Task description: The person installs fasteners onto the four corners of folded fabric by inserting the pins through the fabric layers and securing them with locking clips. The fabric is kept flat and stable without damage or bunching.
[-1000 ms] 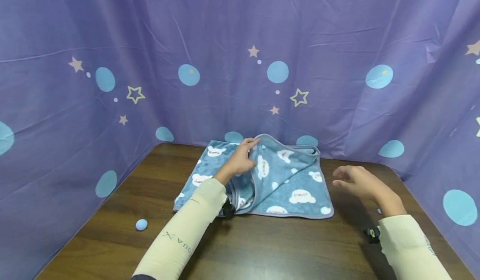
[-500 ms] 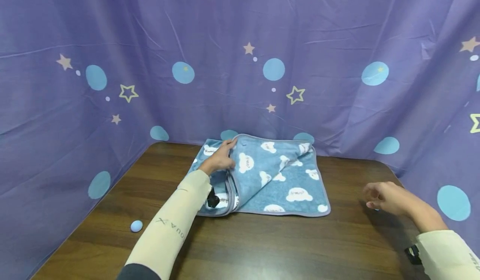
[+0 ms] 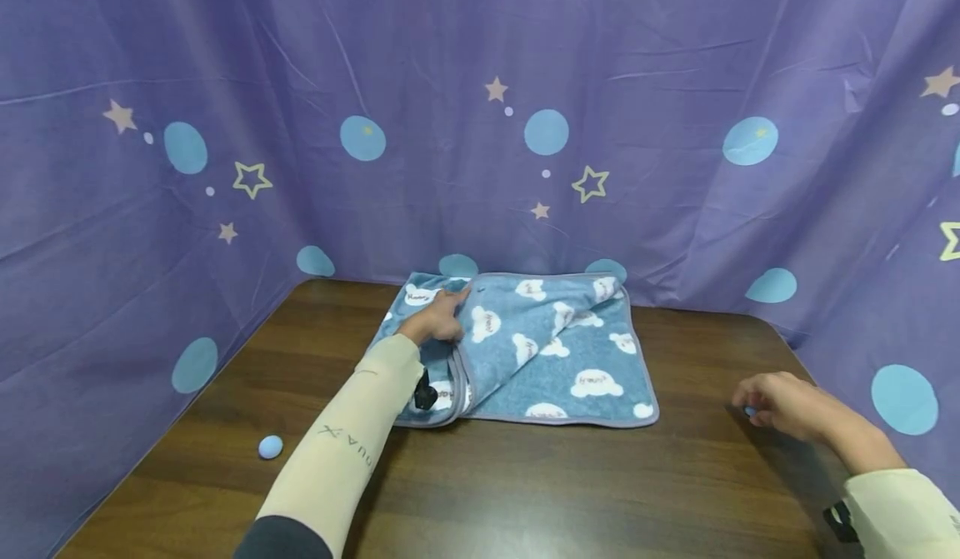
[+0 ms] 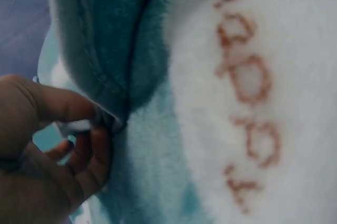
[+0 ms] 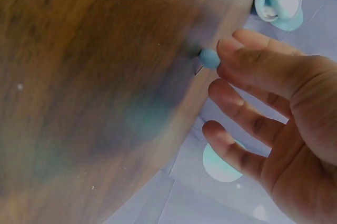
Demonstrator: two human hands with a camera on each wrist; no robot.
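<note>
A blue fleece blanket with white bear heads and grey edging lies folded on the table, its upper layer turned over to the left. My left hand pinches the edging of that turned layer. In the left wrist view the thumb and fingers meet on the fabric edge, beside a white bear with red-brown lettering. Off to the blanket's right, my right hand is low over the table. Its thumb and forefinger come together on a small blue round-headed pin; a thin metal point shows below the head.
A pale blue ball-like piece lies on the table at the left, beside my left sleeve. The brown wooden table ends at a purple curtain behind and at the sides. A dark strap mount hangs under the left wrist.
The blanket's upper layer has been drawn leftward by my left hand and lowered flatter. My right hand has moved right, away from the blanket, and its fingertips have closed in on the blue pin.
</note>
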